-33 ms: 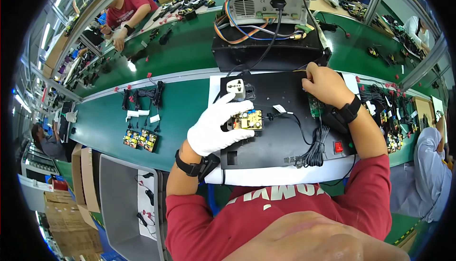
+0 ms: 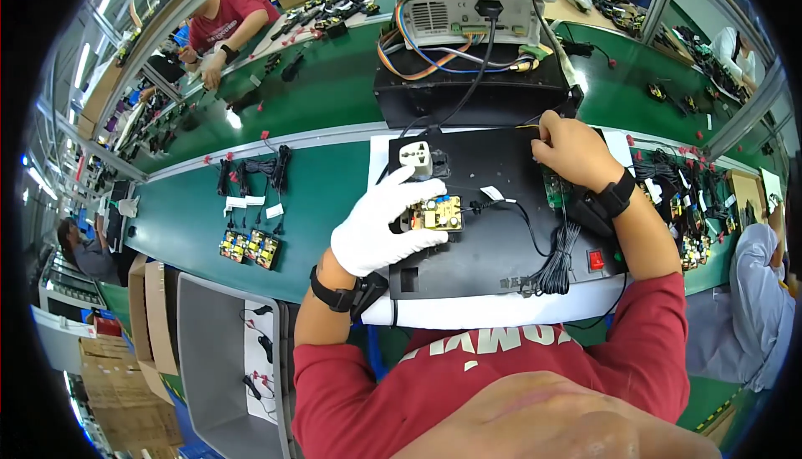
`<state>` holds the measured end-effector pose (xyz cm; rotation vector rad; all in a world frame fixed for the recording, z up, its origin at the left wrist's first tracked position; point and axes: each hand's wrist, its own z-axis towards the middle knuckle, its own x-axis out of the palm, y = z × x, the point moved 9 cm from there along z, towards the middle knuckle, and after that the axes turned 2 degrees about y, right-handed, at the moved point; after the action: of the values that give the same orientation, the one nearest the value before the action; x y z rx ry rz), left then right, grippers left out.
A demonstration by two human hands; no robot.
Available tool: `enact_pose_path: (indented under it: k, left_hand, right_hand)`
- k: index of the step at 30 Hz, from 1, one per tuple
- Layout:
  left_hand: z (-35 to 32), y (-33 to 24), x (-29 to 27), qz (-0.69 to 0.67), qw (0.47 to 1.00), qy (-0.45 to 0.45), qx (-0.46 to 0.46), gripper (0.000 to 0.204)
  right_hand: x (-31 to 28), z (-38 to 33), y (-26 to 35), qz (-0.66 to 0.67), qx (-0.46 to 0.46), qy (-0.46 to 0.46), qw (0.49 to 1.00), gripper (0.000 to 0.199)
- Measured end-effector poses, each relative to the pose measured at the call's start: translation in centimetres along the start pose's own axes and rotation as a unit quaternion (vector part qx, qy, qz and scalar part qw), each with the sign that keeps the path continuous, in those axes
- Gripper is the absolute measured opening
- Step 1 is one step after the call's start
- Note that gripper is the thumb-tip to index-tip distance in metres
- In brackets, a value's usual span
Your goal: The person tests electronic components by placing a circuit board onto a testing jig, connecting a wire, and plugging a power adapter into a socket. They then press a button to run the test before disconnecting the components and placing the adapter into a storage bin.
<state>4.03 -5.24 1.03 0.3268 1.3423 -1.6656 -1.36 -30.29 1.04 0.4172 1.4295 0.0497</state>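
Note:
My left hand (image 2: 380,223), in a white glove, grips a small yellow circuit board (image 2: 441,213) between thumb and fingers. The board lies over a black flat box (image 2: 484,263), and a black cable (image 2: 528,223) leads from it to a tied coil (image 2: 555,268). Just above the glove is a white socket (image 2: 414,157). At the box's upper right, my bare right hand (image 2: 576,148) has its fingers curled together; what they hold, if anything, is hidden. Below that hand, a small green board (image 2: 555,188) shows partly.
A grey instrument (image 2: 464,20) with coloured wires stands behind on a black case (image 2: 476,91). Finished-looking boards with cables (image 2: 251,246) lie left, more cabled boards (image 2: 693,246) right. A red switch (image 2: 596,259) sits on the box. A grey bin (image 2: 221,359) stands at lower left. Co-workers sit around.

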Motion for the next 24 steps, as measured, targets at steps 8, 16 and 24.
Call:
enact_pose_path:
  k: [8, 16, 24]
  left_hand:
    - [0.2, -0.7, 0.1, 0.000, 0.999, -0.019, 0.036, 0.050]
    - [2.1, -6.2, 0.8, 0.294, 0.952, -0.010, 0.079, 0.029]
    - [-1.5, -10.6, -5.7, 0.127, 0.986, -0.073, 0.078, 0.046]
  right_hand:
    - [0.1, -0.7, -0.1, 0.056, -0.066, -0.058, 0.995, 0.019]
    - [-7.2, -4.4, 2.3, 0.140, -0.109, -0.324, 0.929, 0.022]
    - [-13.2, -10.3, 7.7, 0.520, -0.287, -0.008, 0.804, 0.038]
